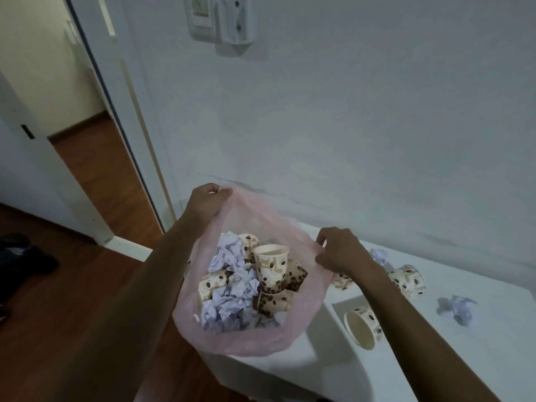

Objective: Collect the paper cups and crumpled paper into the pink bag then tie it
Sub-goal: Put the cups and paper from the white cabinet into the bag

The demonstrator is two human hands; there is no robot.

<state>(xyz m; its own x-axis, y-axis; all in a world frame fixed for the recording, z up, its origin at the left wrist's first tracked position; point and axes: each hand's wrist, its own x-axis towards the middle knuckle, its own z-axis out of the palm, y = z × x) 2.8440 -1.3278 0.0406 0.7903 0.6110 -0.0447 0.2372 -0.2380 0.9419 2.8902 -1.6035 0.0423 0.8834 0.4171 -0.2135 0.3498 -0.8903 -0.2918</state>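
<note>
Head view: left hand (207, 200) and right hand (339, 252) pinching bag (255, 340) rim mid-frame, fingers curled, mouth spread to receive; cups (362, 326), paper (458, 309) on bench (435, 358) lower right.

Bare forearms, no sleeves/jewellery; two bare hands (207, 200).

Pink translucent bag (255, 340); cream cups (272, 265) with brown bean print; pale lilac-white crumpled paper (227, 252).
</note>
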